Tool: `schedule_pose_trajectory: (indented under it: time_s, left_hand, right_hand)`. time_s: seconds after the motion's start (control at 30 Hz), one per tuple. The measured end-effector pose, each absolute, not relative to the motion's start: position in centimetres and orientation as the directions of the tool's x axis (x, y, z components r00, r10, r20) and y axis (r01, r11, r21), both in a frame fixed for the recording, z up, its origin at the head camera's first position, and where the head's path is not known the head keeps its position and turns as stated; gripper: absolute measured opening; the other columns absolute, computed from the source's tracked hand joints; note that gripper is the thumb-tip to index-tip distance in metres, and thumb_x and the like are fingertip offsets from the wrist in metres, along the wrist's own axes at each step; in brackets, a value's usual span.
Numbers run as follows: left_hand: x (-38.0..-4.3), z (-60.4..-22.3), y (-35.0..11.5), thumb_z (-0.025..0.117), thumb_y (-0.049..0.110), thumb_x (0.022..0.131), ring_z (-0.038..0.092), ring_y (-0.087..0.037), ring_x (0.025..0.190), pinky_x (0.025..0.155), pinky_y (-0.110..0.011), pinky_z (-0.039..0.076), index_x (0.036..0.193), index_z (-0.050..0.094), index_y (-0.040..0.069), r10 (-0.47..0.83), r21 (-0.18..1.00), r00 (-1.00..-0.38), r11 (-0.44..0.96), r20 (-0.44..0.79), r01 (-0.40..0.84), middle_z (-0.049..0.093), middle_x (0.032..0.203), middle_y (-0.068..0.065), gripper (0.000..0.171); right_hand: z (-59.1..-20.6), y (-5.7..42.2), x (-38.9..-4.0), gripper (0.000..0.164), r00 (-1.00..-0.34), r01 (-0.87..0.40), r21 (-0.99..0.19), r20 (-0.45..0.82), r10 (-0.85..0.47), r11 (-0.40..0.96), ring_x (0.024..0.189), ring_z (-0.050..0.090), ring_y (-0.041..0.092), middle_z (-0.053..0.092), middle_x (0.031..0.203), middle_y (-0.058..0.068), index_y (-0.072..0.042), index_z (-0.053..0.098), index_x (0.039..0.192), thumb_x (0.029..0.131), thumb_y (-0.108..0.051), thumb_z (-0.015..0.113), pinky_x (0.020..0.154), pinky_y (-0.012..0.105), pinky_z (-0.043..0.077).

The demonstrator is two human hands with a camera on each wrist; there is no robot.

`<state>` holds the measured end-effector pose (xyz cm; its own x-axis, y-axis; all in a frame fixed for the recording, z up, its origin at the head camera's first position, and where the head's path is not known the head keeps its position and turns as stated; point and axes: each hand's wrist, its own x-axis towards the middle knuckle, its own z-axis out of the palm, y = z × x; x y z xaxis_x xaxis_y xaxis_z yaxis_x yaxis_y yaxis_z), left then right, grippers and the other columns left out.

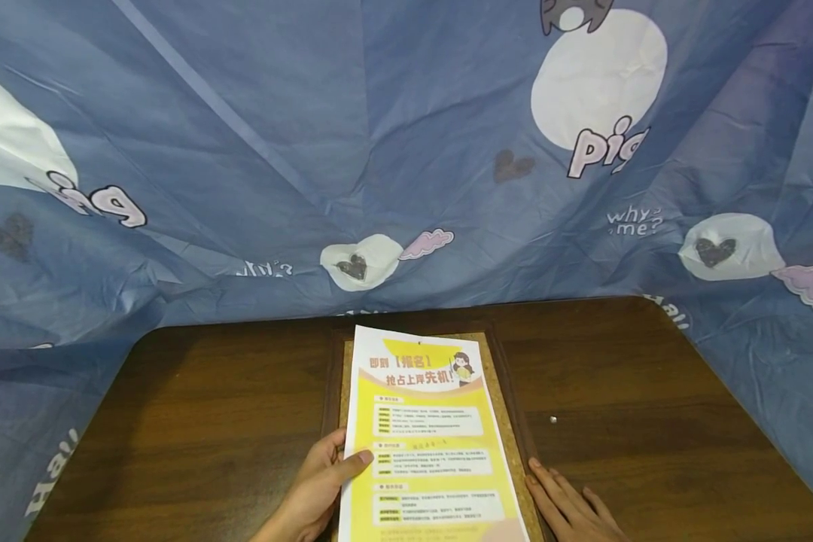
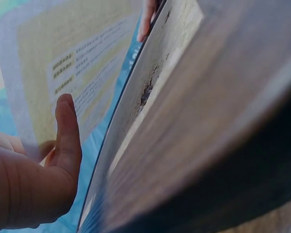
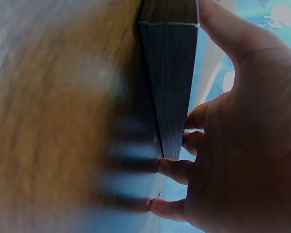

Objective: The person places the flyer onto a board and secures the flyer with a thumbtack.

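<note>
A yellow-and-white printed flyer (image 1: 433,421) lies over a cork board (image 1: 497,384) with a dark wooden frame (image 1: 515,421). My left hand (image 1: 321,482) pinches the flyer's left edge, thumb on the printed face and fingers behind. In the left wrist view the flyer (image 2: 92,53) stands raised off the board, its lower part by the thumb (image 2: 68,131). My right hand (image 1: 569,500) rests along the right side of the frame, fingers extended. Seen from the right wrist, the fingertips (image 3: 172,170) touch beside the dark frame bar (image 3: 169,73), and the thumb is near its top edge.
The board rests on a dark brown wooden table (image 1: 230,421) with rounded far corners. A small shiny thing (image 1: 552,419) lies on the table right of the board. Behind the table hangs a blue cloth (image 1: 433,150) printed with hearts and lettering.
</note>
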<state>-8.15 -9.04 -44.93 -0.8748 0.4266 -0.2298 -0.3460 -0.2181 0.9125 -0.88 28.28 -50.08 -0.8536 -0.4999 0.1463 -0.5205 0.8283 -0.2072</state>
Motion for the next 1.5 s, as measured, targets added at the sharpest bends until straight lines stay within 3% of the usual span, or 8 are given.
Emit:
schedule_pose_trajectory:
  time_s: [0.23, 0.47, 0.67, 0.97, 1.5]
  left_hand:
    - [-8.3, -44.7, -8.8, 0.052, 0.004, 0.101, 0.068, -0.03, 0.102, 0.086, -0.036, 0.055, 0.137, 0.031, -0.017, 0.405, 0.911, -0.879, -0.208, -0.25, -0.355, 0.063, 0.121, -0.025, 0.047]
    - [-8.3, -44.7, -8.6, 0.052, 0.003, 0.1, 0.069, -0.031, 0.101, 0.085, -0.037, 0.055, 0.137, 0.032, -0.017, 0.404, 0.908, -0.88, -0.215, -0.252, -0.359, 0.064, 0.121, -0.026, 0.047]
    - [-8.4, -44.7, -8.5, 0.052, 0.003, 0.1, 0.068, -0.031, 0.104, 0.087, -0.036, 0.054, 0.139, 0.031, -0.017, 0.419, 0.912, -0.876, -0.215, -0.238, -0.35, 0.063, 0.123, -0.027, 0.048]
    - [-8.7, -44.8, -8.1, 0.052, 0.002, 0.1, 0.067, -0.033, 0.105, 0.087, -0.038, 0.055, 0.138, 0.032, -0.017, 0.44, 0.9, -0.864, -0.23, -0.243, -0.37, 0.062, 0.124, -0.028, 0.047]
    - [-9.0, -44.6, -7.8, 0.052, 0.003, 0.1, 0.068, -0.033, 0.103, 0.086, -0.037, 0.055, 0.139, 0.033, -0.016, 0.449, 0.914, -0.859, -0.187, -0.246, -0.36, 0.063, 0.122, -0.027, 0.048]
  right_hand:
    - [-50.4, 28.3, -1.0, 0.096, -0.839, -0.541, -0.194, 0.189, -0.51, 0.818, 0.118, 0.054, 0.043, -0.008, 0.165, -0.014, -0.023, 0.024, 0.157, 0.082, -0.061, 0.07, 0.074, 0.07, 0.046]
    - [-50.4, 28.3, -0.9, 0.106, -0.84, -0.539, -0.192, 0.195, -0.507, 0.82, 0.119, 0.053, 0.042, -0.004, 0.165, -0.012, -0.035, 0.001, 0.159, 0.082, -0.061, 0.07, 0.075, 0.07, 0.045]
    - [-50.2, 28.3, -0.9, 0.103, -0.843, -0.536, -0.198, 0.178, -0.508, 0.821, 0.12, 0.053, 0.043, -0.006, 0.165, -0.012, -0.031, 0.008, 0.159, 0.083, -0.061, 0.07, 0.075, 0.071, 0.045]
    - [-50.1, 28.3, -0.8, 0.089, -0.853, -0.521, -0.221, 0.147, -0.5, 0.824, 0.121, 0.052, 0.043, -0.006, 0.165, -0.013, -0.014, 0.032, 0.151, 0.085, -0.061, 0.067, 0.076, 0.073, 0.044]
    - [-50.3, 28.2, -0.8, 0.099, -0.855, -0.516, -0.215, 0.186, -0.484, 0.829, 0.12, 0.053, 0.042, -0.004, 0.165, -0.015, -0.03, 0.013, 0.159, 0.083, -0.061, 0.069, 0.075, 0.072, 0.044]
